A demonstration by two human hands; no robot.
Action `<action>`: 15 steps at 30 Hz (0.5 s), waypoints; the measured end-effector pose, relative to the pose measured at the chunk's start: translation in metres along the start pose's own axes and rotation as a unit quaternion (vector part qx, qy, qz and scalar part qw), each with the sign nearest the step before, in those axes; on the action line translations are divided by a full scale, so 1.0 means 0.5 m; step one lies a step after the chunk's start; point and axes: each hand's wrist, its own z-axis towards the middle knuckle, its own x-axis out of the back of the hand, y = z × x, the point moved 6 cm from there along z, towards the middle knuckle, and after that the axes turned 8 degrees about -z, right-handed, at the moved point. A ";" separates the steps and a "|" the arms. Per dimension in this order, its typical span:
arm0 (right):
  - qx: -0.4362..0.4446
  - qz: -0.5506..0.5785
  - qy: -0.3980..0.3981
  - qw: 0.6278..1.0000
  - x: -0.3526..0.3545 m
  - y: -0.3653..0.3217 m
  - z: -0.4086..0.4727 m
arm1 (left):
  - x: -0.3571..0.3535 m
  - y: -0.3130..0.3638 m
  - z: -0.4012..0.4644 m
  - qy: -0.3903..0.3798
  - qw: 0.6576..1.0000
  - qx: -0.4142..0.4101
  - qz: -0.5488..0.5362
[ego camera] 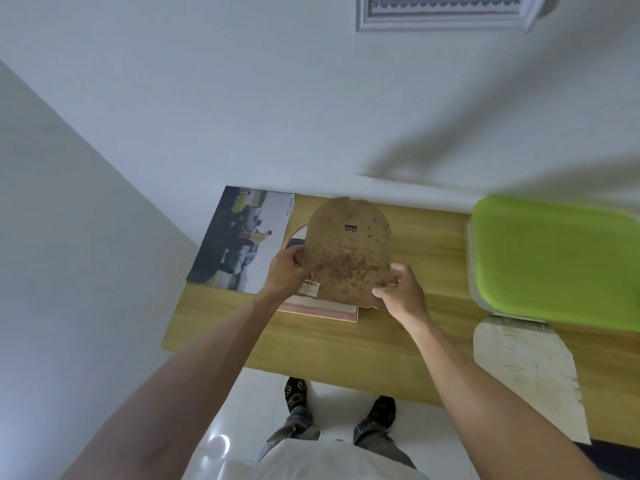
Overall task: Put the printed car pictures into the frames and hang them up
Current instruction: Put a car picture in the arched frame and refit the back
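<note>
Two bare hands, left hand and right hand; one brown speckled backing board; one printed car picture; one pink frame; one lime-green lidded plastic box; one worn white board; one white ornate frame on the wall

My only view is the head camera, wide-angle, looking steeply down and forward: wooden table mid-frame, white wall filling the upper frame, floor at bottom centre.
</note>
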 end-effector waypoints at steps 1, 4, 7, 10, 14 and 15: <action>0.004 -0.007 0.002 1.000 -0.019 -0.007 -0.002 | 0.016 -0.011 0.000 0.003 1.000 -0.009 0.018; 0.019 -0.030 0.003 0.999 -0.067 -0.017 -0.012 | 0.045 -0.056 0.003 0.007 0.999 -0.009 0.040; 0.022 -0.043 0.013 0.999 -0.102 -0.019 -0.020 | 0.061 -0.087 0.004 0.002 0.999 -0.007 0.034; 0.026 -0.053 0.028 0.998 -0.125 -0.019 -0.019 | 0.066 -0.106 0.009 0.001 0.999 -0.015 0.037; 0.018 -0.066 0.043 0.997 -0.143 -0.012 -0.022 | 0.064 -0.129 0.015 -0.013 0.998 -0.006 0.056; 0.016 -0.072 0.046 0.996 -0.147 -0.011 -0.024 | 0.064 -0.134 0.016 -0.017 0.998 -0.003 0.059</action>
